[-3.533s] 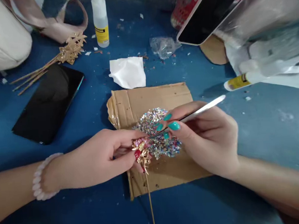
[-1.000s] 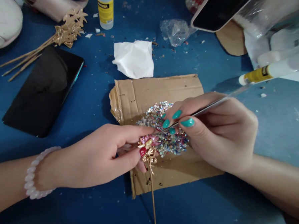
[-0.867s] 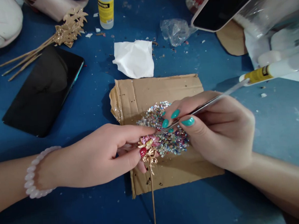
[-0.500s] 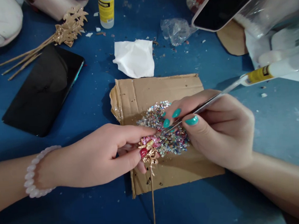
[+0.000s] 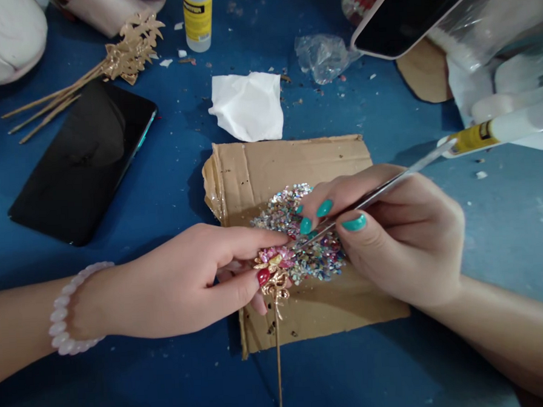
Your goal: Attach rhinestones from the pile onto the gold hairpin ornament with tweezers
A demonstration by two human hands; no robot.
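My left hand (image 5: 189, 284) pinches a gold hairpin (image 5: 276, 285) between thumb and fingers. Pink stones and gold leaves decorate its head, and its thin stick points down toward the lower edge. In my right hand (image 5: 396, 239) is a pair of metal tweezers (image 5: 382, 188), gripped like a pen. The tweezers' tips are beside the pink stones; whether they touch or hold a piece is too small to tell. Under both hands, a heap of small shiny multicoloured stones (image 5: 320, 261) lies on a piece of cardboard (image 5: 296, 159).
A white paper piece (image 5: 248, 107) lies beyond the cardboard. To the left are a black phone (image 5: 82, 165) and several gold hairpins (image 5: 131, 50). A yellow-labelled bottle (image 5: 198, 19) stands at the back; another bottle (image 5: 477, 137) lies right. Crumpled plastic (image 5: 323, 58) and a second phone (image 5: 411, 14) are behind.
The whole view has shifted slightly, so everything appears a little further right. Both hands keep their grips, and the tweezers' tips stay close to the pink stones.
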